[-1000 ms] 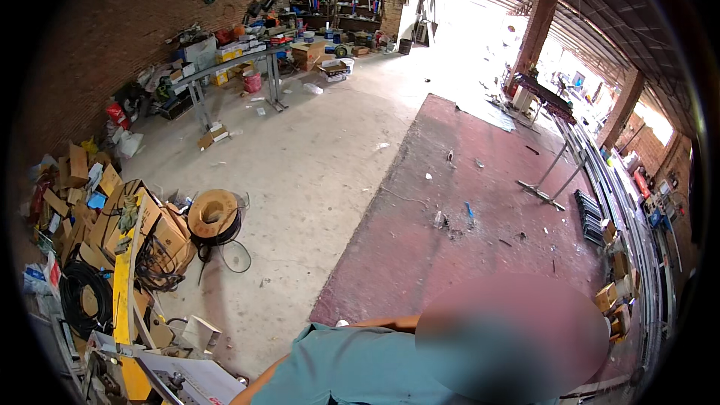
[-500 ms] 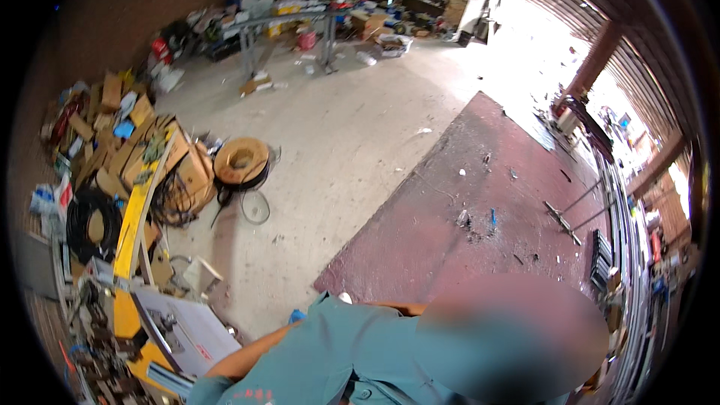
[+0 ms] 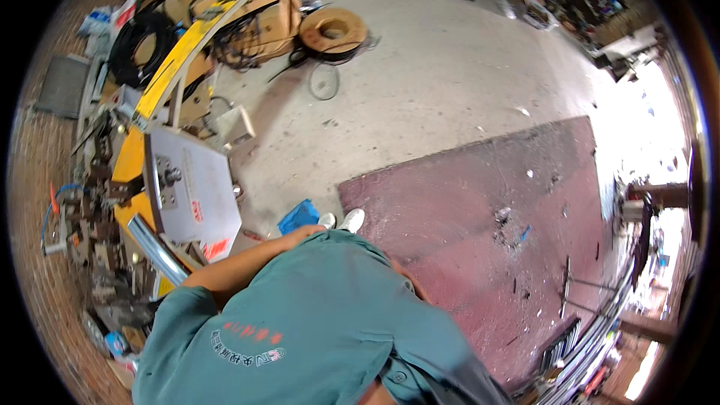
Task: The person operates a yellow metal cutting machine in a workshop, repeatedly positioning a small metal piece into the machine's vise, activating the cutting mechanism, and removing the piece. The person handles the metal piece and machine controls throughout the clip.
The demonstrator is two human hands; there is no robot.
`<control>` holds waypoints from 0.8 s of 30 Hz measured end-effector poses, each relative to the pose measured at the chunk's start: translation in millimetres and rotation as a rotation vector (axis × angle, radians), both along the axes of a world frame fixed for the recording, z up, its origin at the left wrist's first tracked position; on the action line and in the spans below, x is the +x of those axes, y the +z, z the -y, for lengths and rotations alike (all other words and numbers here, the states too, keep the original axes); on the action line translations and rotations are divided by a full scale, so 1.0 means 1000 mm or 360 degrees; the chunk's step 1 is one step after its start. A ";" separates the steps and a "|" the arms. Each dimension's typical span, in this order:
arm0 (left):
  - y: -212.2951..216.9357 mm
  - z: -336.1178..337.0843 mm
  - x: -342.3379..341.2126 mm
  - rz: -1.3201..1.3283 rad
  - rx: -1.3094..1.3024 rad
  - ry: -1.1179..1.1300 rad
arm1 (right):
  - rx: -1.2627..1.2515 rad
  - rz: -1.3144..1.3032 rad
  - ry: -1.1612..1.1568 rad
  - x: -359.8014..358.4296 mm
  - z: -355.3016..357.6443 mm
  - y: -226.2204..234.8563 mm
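Note:
My own teal shirt (image 3: 315, 330) fills the lower middle of the view. My left forearm (image 3: 240, 266) lies bent across the front of my body. My left hand (image 3: 306, 233) shows only as a sliver at the shirt's edge, and its fingers are hidden. My right hand is out of sight. Just past the hand are my white shoes (image 3: 351, 219) and a blue object (image 3: 298, 216) on the concrete floor. A white machine panel (image 3: 191, 187) and a shiny metal tube (image 3: 154, 247) stand close on my left.
A dark red metal sheet (image 3: 487, 210) lies on the floor to the right, with scraps on it. A yellow machine frame (image 3: 169, 75), cardboard boxes (image 3: 262, 22), a black hose coil (image 3: 139, 37) and a wire spool (image 3: 332, 30) crowd the left and top. Steel bars (image 3: 592, 322) lie at the lower right.
The view has tipped down and swung left. My torso and left arm now fill the lower part, and the yellow machine and white panel have come close.

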State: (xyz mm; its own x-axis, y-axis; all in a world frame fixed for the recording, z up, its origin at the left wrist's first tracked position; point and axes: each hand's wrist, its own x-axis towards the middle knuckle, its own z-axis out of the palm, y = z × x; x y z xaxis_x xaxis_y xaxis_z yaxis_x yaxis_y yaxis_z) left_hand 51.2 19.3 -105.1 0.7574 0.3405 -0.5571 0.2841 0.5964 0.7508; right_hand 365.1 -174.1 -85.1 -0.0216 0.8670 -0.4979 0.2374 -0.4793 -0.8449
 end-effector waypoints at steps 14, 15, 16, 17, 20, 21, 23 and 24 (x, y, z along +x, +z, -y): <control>0.075 -0.044 -0.041 -0.0587 -0.0157 0.0656 | -0.0580 -0.0628 -0.0383 0.047 -0.111 0.093; 0.061 -0.044 -0.043 -0.0648 -0.0087 0.0739 | -0.0666 -0.0756 -0.0460 0.040 -0.127 0.105; 0.049 -0.042 -0.048 -0.0712 -0.0019 0.0823 | -0.0693 -0.0848 -0.0497 0.039 -0.139 0.125; 0.052 -0.041 -0.049 -0.0700 0.0009 0.0856 | -0.0716 -0.0929 -0.0539 0.040 -0.153 0.159; 0.054 -0.030 -0.056 -0.0881 0.0005 0.0621 | -0.0936 -0.0582 -0.0423 0.087 -0.167 0.108; 0.059 -0.027 -0.054 -0.0773 -0.0021 0.0779 | -0.0974 -0.0508 -0.0320 0.113 -0.170 0.094; 0.066 -0.037 -0.057 -0.0819 0.0030 0.0803 | -0.1004 -0.0569 -0.0086 0.170 -0.184 0.083; 0.068 -0.041 -0.062 -0.0856 0.0042 0.0827 | -0.1032 -0.0613 0.0030 0.187 -0.200 0.081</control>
State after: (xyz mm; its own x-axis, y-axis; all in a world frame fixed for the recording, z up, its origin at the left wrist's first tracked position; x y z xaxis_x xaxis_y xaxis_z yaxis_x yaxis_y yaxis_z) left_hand -11.3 60.0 -37.0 0.1208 0.5985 -0.7920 0.3023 0.7377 0.6036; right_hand 552.6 25.4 -3.7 -0.3090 0.4007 -0.8625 -0.0047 -0.9075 -0.4199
